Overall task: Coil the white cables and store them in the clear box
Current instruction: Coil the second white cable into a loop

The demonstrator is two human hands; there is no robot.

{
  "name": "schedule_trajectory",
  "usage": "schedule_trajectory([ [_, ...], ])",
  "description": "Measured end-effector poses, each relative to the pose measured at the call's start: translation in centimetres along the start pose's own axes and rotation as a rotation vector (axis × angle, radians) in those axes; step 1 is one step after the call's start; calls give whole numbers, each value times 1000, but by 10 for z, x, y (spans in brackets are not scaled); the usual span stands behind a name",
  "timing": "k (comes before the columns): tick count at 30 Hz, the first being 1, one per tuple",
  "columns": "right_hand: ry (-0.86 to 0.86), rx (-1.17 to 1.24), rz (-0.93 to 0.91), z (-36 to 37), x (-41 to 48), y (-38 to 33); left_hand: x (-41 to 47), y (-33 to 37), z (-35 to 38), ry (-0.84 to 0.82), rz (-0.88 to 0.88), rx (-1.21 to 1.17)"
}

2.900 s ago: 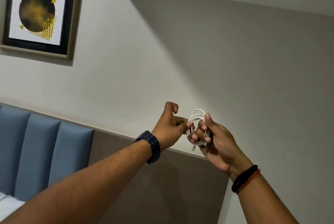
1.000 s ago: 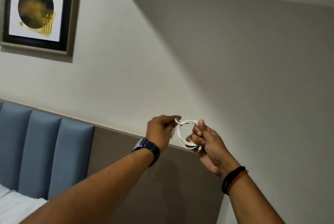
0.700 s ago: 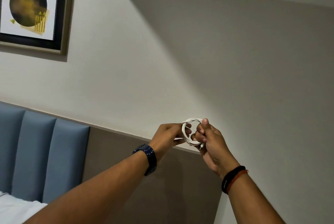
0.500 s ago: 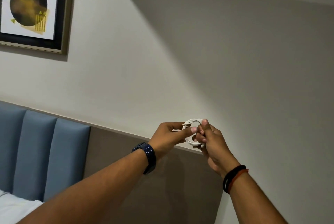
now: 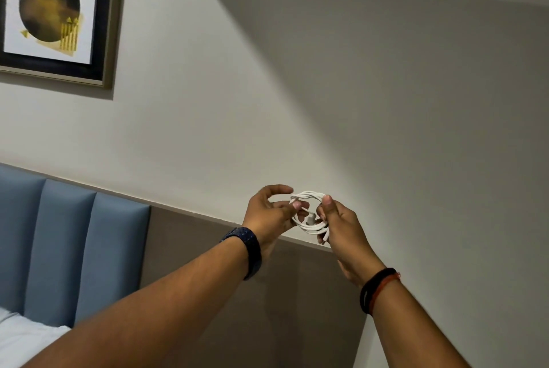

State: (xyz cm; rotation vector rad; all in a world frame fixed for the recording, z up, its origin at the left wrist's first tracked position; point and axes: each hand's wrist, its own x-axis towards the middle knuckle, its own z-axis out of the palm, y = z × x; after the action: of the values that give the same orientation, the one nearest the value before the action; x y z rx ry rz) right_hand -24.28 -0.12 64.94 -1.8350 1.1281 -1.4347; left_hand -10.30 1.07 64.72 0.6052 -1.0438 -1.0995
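Observation:
A white cable (image 5: pixel 309 196) is wound into a small ring of several loops, held up in front of the wall. My right hand (image 5: pixel 341 223) pinches the ring's right side, thumb on top and fingers under the loops. My left hand (image 5: pixel 269 213) is at the ring's left side, with its thumb and a finger on a strand there and the index finger raised and curled. A short plug end (image 5: pixel 310 219) shows inside the ring. The clear box is not in view.
A blue padded headboard (image 5: pixel 71 249) and a white pillow (image 5: pixel 20 341) are at the lower left. A brown wall panel (image 5: pixel 237 308) runs below my hands. A framed picture (image 5: pixel 56 11) hangs at the upper left.
My left hand has loosened, its index finger lifting off the coil while thumb and finger stay on a strand. The ring has stayed in my right hand, and the view has shifted slightly.

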Motion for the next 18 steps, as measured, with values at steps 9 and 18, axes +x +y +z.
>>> schedule_trajectory([
  [9, 50, -317, -129, -5, -1, 5, -2, -2, 1, -151, -129, 31],
  [18, 148, -434, -182, -8, -1, 11, -4, 3, -3, -137, -161, 144],
])
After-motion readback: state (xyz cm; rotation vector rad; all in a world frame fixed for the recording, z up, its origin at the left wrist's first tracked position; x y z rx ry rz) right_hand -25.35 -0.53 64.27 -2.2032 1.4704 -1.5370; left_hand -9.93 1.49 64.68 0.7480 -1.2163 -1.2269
